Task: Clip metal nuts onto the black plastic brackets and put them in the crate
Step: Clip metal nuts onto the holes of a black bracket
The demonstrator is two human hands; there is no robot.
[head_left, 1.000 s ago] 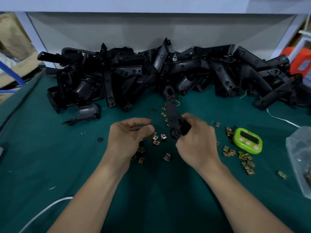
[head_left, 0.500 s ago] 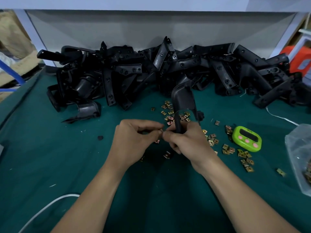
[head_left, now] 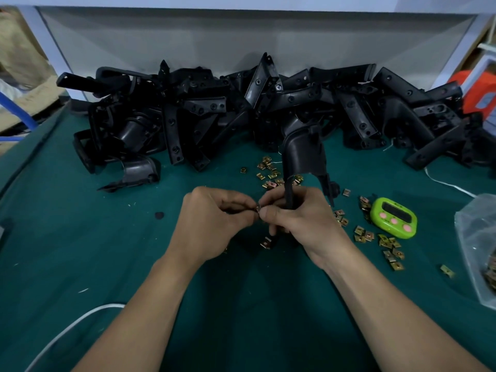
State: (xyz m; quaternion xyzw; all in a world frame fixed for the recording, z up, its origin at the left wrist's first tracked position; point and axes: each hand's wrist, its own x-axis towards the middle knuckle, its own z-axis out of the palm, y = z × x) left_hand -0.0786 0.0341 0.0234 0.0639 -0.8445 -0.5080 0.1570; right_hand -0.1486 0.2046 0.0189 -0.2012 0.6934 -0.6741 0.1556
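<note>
My right hand (head_left: 300, 218) grips the lower end of a black plastic bracket (head_left: 303, 154), which stands upright above the green table with its curved body pointing away from me. My left hand (head_left: 212, 218) pinches a small metal nut (head_left: 258, 209) between thumb and fingertips, right against the bracket's lower end and my right thumb. Several loose brass-coloured nuts (head_left: 271, 173) lie scattered on the cloth behind and to the right of my hands, and one nut (head_left: 267, 242) lies just below them. No crate is in view.
A long heap of black brackets (head_left: 241, 108) fills the back of the table (head_left: 80, 237). A green timer (head_left: 393, 217) sits at the right, with a clear plastic bag of nuts (head_left: 480, 245) at the right edge. A white cable (head_left: 67, 328) runs along the lower left.
My right hand turned the bracket upright and drew it toward me. My left hand moved right until its pinched nut met the bracket's lower end.
</note>
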